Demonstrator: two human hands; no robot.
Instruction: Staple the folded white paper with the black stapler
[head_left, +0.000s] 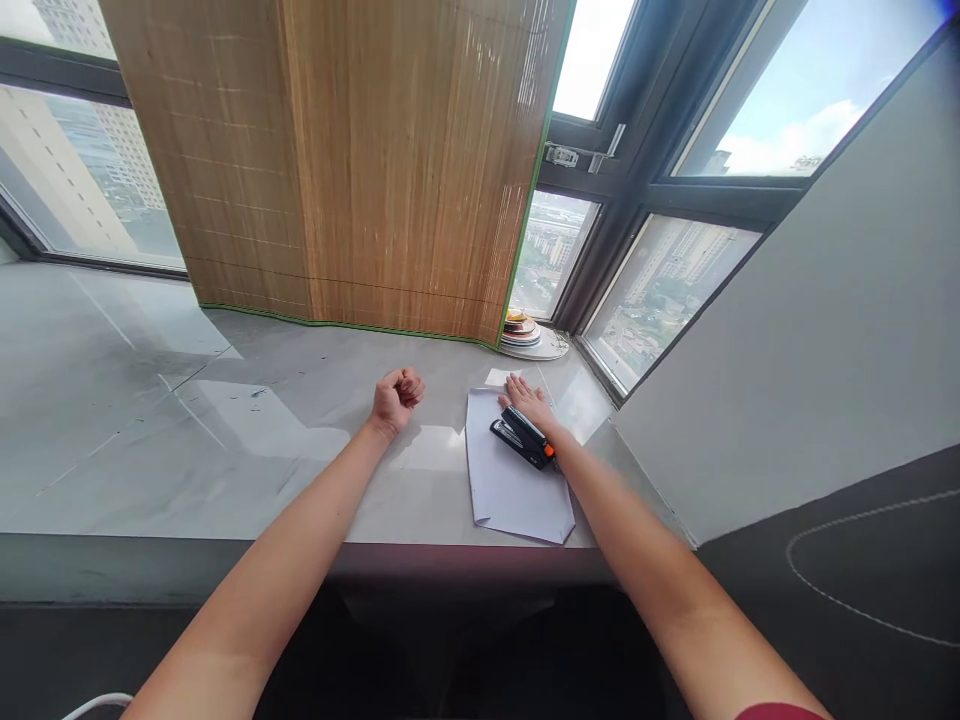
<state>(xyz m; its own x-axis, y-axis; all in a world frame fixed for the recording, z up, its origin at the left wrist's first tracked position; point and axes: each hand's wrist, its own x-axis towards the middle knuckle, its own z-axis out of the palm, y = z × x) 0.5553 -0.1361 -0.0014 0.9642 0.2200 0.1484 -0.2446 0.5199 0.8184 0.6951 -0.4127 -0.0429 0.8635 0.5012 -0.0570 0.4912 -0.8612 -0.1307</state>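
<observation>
My left hand (399,398) is closed in a fist above or on the pale marble-look sill (300,480), with nothing showing between its fingers. On the right, my right hand (529,402) lies flat with its fingers stretched forward, over the far edge of some white paper (517,500). A black stapler (523,437) with an orange part at one end rests on that paper, just below my right hand and close to the wrist. One near corner of the paper is folded. A small white piece of paper (499,377) shows beyond my right fingertips.
A bamboo blind (390,180) with green edging hangs down to the sill in front. Stacked plates or discs (529,340) stand in the corner beside it. Dark-framed windows (637,200) and a white wall (810,330) bound the right side.
</observation>
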